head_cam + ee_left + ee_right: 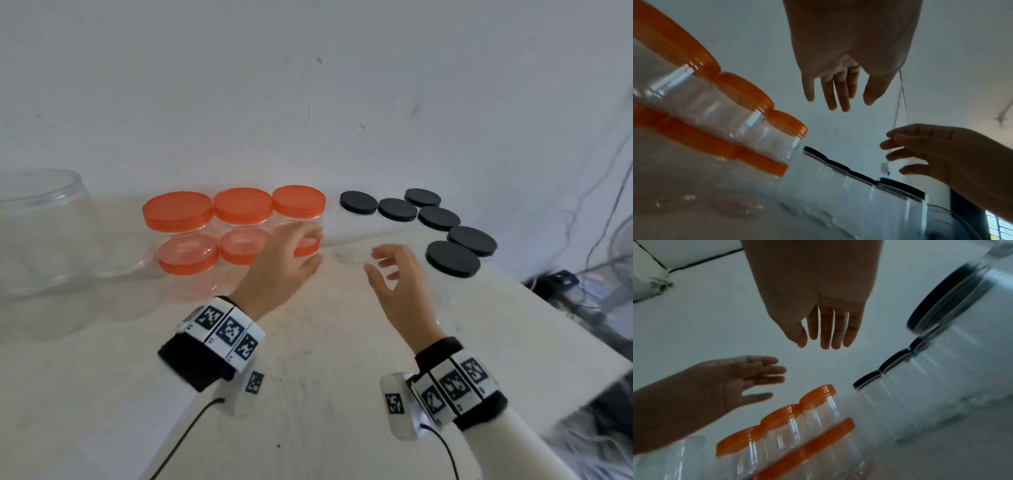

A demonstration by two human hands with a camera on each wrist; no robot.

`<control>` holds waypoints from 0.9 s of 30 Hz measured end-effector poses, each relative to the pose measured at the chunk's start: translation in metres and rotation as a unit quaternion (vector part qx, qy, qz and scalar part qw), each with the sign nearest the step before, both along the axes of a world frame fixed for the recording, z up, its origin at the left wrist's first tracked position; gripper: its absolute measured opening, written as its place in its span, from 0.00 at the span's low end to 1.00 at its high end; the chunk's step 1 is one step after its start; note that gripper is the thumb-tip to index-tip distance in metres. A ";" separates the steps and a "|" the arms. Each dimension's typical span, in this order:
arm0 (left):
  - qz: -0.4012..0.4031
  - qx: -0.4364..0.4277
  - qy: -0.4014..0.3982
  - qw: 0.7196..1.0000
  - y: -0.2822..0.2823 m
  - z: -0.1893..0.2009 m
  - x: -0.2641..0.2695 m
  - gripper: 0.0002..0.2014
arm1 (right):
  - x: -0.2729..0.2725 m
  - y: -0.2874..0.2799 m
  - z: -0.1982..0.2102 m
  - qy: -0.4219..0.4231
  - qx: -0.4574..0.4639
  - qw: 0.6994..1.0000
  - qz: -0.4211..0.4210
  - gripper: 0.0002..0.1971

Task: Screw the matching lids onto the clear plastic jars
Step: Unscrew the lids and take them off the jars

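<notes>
white wall behind the bench (pixel 308 394). from its left edge: big clear tub (pixel 44 233), orange-lidded jars (pixel 239 205), my left hand (pixel 277 263) loose and empty, an uncapped clear jar (pixel 352 255) just ahead of my nearer right hand (pixel 400 284), also spread and empty, then black-lidded jars (pixel 452 258).

Jars (pixel 301 226): clear plastic, glossy, light streaks on walls. Orange lids (pixel 178 212): translucent plastic, smooth, slight sheen. Black lids (pixel 452 258): opaque, matt. Table (pixel 308 394): pale, matt, scuffed. Wristbands (pixel 222 330): black cloth, printed white marker tiles.
</notes>
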State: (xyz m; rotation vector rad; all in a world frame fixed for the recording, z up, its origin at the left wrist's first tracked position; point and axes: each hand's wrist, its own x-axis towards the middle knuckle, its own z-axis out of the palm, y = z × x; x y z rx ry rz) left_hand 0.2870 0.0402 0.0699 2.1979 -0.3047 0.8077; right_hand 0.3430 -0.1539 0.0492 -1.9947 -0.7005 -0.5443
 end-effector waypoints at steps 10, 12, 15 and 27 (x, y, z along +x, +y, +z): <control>-0.066 -0.011 0.133 0.989 -0.116 -0.029 0.046 0.18 | 0.053 -0.132 0.010 -0.023 0.051 0.992 -0.116 0.09; -0.047 -0.028 0.167 0.984 -0.138 -0.032 0.063 0.26 | 0.076 -0.153 0.004 0.004 0.040 0.994 -0.101 0.11; -0.021 -0.082 0.214 0.973 -0.167 -0.036 0.092 0.44 | 0.112 -0.177 -0.004 0.047 -0.012 0.996 -0.073 0.20; 0.090 -0.225 0.137 0.961 -0.187 -0.045 0.124 0.33 | 0.175 -0.188 -0.015 0.125 -0.001 0.988 0.087 0.17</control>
